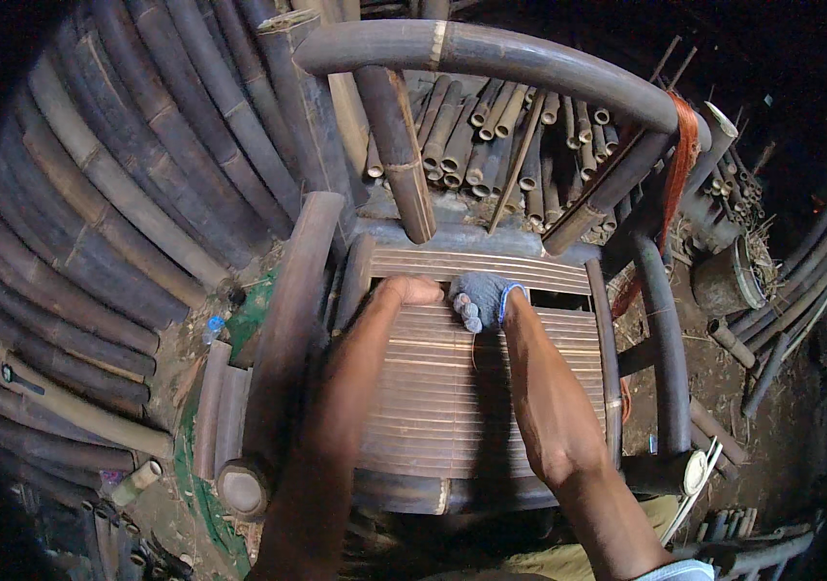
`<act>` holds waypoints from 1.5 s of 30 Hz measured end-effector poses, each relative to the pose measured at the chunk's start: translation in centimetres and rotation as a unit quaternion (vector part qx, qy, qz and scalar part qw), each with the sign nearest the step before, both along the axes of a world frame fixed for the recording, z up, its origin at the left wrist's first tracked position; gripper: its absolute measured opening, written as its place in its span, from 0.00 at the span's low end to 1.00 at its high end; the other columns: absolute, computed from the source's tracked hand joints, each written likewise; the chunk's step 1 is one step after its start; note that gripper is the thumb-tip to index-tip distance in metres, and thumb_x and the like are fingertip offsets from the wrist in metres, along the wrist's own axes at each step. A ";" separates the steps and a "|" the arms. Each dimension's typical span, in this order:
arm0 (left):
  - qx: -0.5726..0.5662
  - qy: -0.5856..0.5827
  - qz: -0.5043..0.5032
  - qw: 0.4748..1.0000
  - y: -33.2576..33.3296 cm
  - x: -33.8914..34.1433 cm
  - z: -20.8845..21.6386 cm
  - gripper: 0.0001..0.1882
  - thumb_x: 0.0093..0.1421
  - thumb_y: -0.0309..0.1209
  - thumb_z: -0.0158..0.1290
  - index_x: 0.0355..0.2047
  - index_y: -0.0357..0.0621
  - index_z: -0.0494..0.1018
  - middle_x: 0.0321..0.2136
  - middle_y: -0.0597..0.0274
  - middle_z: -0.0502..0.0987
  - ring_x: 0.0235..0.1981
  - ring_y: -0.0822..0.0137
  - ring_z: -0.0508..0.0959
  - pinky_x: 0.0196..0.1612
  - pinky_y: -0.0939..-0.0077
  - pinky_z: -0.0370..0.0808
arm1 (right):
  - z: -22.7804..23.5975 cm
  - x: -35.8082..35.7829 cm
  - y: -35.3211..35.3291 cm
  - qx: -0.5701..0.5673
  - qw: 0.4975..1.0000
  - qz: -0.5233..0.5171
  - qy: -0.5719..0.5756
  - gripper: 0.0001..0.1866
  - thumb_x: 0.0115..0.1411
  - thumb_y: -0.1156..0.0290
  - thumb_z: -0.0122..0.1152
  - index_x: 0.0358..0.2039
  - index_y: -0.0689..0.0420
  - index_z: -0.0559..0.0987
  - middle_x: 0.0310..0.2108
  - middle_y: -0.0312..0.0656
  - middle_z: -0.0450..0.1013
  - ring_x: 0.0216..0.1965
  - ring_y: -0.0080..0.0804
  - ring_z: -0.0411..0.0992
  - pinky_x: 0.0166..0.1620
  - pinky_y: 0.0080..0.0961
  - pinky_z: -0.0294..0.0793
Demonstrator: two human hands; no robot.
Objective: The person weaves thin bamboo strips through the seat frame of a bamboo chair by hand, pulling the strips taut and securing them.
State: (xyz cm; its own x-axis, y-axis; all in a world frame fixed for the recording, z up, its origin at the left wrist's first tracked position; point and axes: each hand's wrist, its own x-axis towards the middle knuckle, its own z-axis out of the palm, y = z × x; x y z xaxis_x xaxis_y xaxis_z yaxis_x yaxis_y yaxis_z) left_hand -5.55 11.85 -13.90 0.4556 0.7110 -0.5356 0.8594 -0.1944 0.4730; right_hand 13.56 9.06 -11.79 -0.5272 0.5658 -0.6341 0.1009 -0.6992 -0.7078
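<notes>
Before me stands a dark bamboo chair (491, 53) with a seat of narrow split-bamboo slats (413, 407). A dark gap (563, 301) runs across the seat towards its back. My bare left hand (411, 290) is closed at this gap, over the slats. Beside it, my right hand (481, 300) wears a grey knit glove with a blue cuff, its fingers curled down at the slats. What either hand grips is hidden beneath the fingers. An orange strap (684, 160) is wound round the chair's back rail at the right.
Long dark bamboo poles (142, 145) lean along the left. Behind the chair lie stacked cut bamboo tubes (491, 126). A bucket (728, 276) stands at right, near more poles (825, 242). Green netting (210, 494) and short bamboo pieces (212, 407) lie at the chair's left.
</notes>
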 end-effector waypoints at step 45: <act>-0.049 -0.507 0.333 0.794 -10.6 1.8 4.4 0.11 0.63 0.33 0.53 0.40 0.40 0.78 0.22 0.72 0.71 0.19 0.80 0.68 0.22 0.85 0.68 | 4.9 -0.4 -6.1 0.410 0.908 -0.076 0.054 0.28 0.60 0.74 0.52 0.60 0.68 0.63 0.46 0.47 0.74 0.46 0.36 0.72 0.52 0.26 0.71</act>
State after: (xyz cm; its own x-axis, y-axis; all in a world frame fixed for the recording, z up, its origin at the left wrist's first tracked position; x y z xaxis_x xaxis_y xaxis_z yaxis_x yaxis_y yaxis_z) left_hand -3.71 1.25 -9.48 0.2280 0.9526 -0.2013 -0.0756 0.2234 0.9718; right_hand 13.20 2.93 -6.87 -0.4384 0.8950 0.0828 -0.0531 0.0661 -0.9964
